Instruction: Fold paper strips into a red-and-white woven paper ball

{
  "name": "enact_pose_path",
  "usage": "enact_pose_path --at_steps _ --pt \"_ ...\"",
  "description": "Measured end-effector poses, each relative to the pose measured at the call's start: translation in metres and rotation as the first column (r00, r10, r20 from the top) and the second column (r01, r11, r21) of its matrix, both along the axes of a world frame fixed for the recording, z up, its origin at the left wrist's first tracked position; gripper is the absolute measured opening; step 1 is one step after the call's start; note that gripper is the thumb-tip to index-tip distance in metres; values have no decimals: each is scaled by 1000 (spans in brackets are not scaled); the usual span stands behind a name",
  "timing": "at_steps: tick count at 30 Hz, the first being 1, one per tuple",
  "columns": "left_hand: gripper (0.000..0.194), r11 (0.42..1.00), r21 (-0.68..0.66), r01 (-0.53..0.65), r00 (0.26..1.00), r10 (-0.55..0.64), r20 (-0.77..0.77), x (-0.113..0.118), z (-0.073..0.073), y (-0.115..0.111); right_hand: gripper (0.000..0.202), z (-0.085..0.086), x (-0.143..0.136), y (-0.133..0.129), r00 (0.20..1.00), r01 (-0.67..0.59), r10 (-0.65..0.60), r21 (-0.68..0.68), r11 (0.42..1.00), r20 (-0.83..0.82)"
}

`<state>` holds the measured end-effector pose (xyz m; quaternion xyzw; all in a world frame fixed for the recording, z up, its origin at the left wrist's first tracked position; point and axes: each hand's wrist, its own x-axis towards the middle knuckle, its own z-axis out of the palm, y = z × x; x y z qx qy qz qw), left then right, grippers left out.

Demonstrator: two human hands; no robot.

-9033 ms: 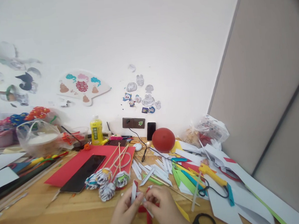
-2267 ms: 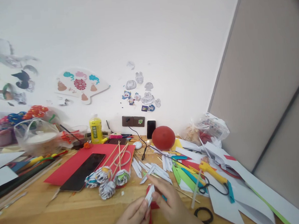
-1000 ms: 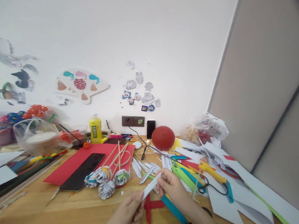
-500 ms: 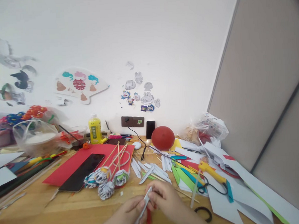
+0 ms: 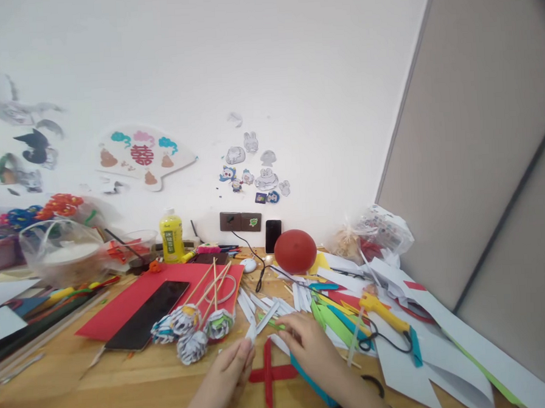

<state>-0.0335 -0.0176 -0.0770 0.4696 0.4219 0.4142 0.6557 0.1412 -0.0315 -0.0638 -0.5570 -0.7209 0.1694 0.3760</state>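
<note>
My left hand (image 5: 233, 367) pinches a folded white paper strip (image 5: 251, 332) that points up and away from me. Over the loose strips, my right hand (image 5: 310, 345) has its thumb and fingers bent together beside a green strip (image 5: 273, 323); what they grip, if anything, I cannot make out. Between the hands, two red strips form a cross (image 5: 268, 373) on the wooden table. A blue strip (image 5: 313, 381) shows partly from under my right hand. Several paper flowers on sticks (image 5: 193, 345) lie to the left of my hands.
A black phone (image 5: 148, 314) lies on red card (image 5: 104, 307). Beyond are a yellow bottle (image 5: 172, 236) and a red balloon (image 5: 296, 251). On the right, a yellow glue gun (image 5: 385, 314) with its cable rests on white paper sheets (image 5: 449, 356). Scissors handles (image 5: 376, 384) peek from behind my right forearm.
My hands have moved apart: the left keeps the white strip, while the right has left it and reached to the loose strips. The red cross and blue strip now show between and below them.
</note>
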Motion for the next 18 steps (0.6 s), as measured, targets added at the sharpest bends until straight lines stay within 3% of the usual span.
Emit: enact_pose_path --at_steps 2,5,8,10,12,14,16,18 --pt "46 994 -38 -99 993 101 63 -1 -1 4 17 -3 5 2 985 3 3 -33 999 170" --pt "50 979 -90 -184 978 191 78 -1 -5 11 19 -8 5 -2 920 -112 118 -40 993 374" --pt "54 975 -92 -203 976 208 59 1 -12 16 23 -11 -2 -9 839 -253 232 -24 967 493" --pt "55 978 -77 -195 979 199 46 2 -16 19 22 -12 -5 -9 833 -277 237 5 961 500" --pt "57 984 -82 -157 987 158 8 2 -22 21 25 -13 -3 -4 872 -203 152 62 977 466" --pt "58 988 -86 -126 992 124 -27 2 -27 23 27 -16 3 6 899 -44 -11 116 992 437" --pt "59 990 -72 -121 992 119 -34 2 -31 24 27 -18 12 16 873 114 -170 148 982 457" --pt "59 990 -57 -128 991 126 -32 1 -33 24 28 -20 21 23 855 157 -217 165 974 470"
